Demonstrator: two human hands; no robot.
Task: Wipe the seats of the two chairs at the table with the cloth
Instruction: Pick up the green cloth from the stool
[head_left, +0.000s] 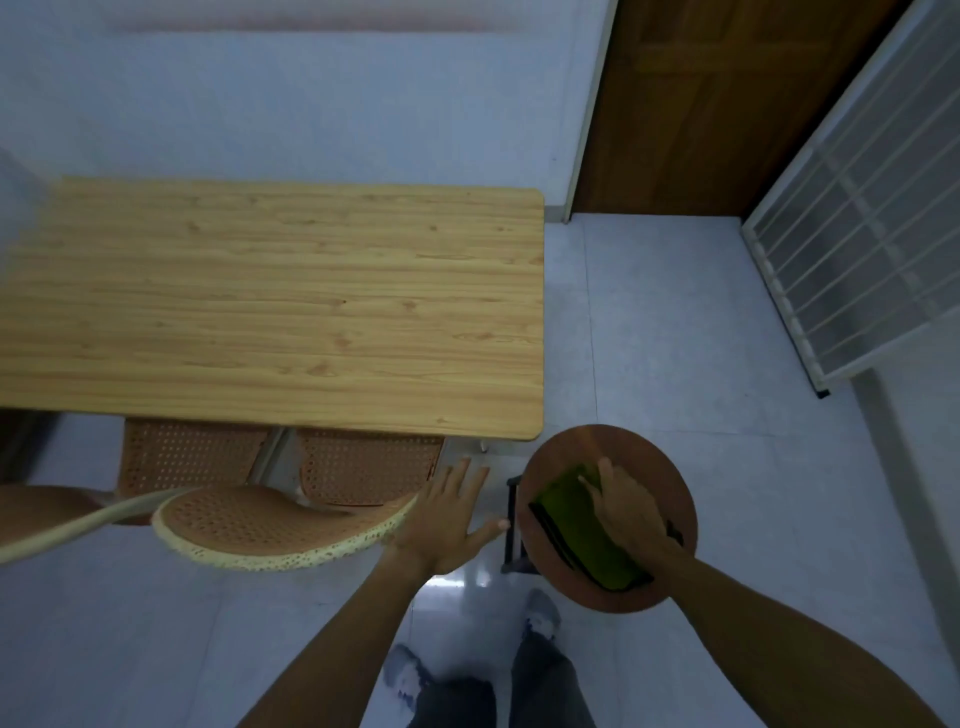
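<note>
A folded green cloth (576, 525) lies on the round brown wooden stool seat (608, 452) at the table's right end. My right hand (628, 512) presses flat on the cloth, fingers pointing away from me. To its left, my left hand (447, 514) is spread open and rests against the right edge of the backrest of a woven cane chair (260, 525). That chair's perforated seat (363, 465) is tucked partly under the table. A second cane seat (187, 452) shows further left.
The light wooden table (280, 306) fills the left and middle. A brown door (717, 104) and a white barred gate (872, 208) stand at the right. Pale floor tiles (675, 322) lie between them. My shoes (540, 613) are below the stool.
</note>
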